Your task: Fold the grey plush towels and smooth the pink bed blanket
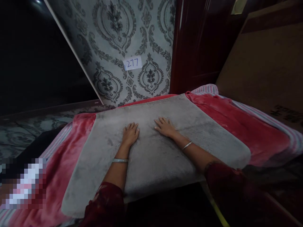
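A grey plush cloth (151, 160) lies spread over a table-like surface, its near edge hanging over the front. My left hand (130, 133) rests palm down on it, left of the middle, fingers extended and slightly apart. To its right, my right hand (165, 127) also lies flat on the grey cloth with the fingers spread. Neither hand holds anything. Beneath the grey cloth, a red plush blanket (248, 129) shows at both sides and along the back. Under that, a striped cloth (258, 113) sticks out at the edges.
Patterned wallpaper (115, 31) with a paper label (132, 63) reading 277 rises behind the surface. A large dark screen (42, 56) stands at left. At right are a dark red door (199, 41) and a big cardboard box (267, 66). Pixelated blocks hide the lower left corner.
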`<state>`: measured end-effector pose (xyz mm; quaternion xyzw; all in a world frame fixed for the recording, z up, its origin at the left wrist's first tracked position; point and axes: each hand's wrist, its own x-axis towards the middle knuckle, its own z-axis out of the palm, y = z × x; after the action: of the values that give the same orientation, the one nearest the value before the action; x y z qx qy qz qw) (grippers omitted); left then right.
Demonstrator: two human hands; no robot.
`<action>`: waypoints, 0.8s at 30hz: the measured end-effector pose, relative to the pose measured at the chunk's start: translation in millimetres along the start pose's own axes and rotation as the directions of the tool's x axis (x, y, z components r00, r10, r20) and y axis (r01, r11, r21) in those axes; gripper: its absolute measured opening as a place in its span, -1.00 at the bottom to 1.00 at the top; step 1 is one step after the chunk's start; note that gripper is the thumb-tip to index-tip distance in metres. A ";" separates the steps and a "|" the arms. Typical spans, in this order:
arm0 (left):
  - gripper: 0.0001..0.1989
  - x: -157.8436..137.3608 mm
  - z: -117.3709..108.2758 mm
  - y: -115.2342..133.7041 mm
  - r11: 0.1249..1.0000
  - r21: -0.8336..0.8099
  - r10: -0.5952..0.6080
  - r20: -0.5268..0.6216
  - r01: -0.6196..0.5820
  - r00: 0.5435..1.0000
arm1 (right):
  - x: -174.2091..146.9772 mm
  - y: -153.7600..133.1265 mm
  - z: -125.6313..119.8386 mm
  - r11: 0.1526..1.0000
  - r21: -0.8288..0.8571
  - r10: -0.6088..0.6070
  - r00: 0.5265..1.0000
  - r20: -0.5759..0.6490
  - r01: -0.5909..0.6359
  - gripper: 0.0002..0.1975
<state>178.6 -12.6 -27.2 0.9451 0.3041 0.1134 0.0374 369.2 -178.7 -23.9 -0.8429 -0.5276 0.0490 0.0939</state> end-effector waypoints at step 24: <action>-0.52 19.8 15.6 -31.2 0.993 -0.098 0.048 -0.129 -0.060 0.990 | -11.2 117.8 -16.2 0.974 -0.065 0.211 0.971 -0.109 -0.219 -0.40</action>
<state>180.2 24.2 -42.9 0.9408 0.2740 0.1894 0.0629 470.9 -240.6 -33.0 -0.8995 -0.4290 -0.0044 0.0826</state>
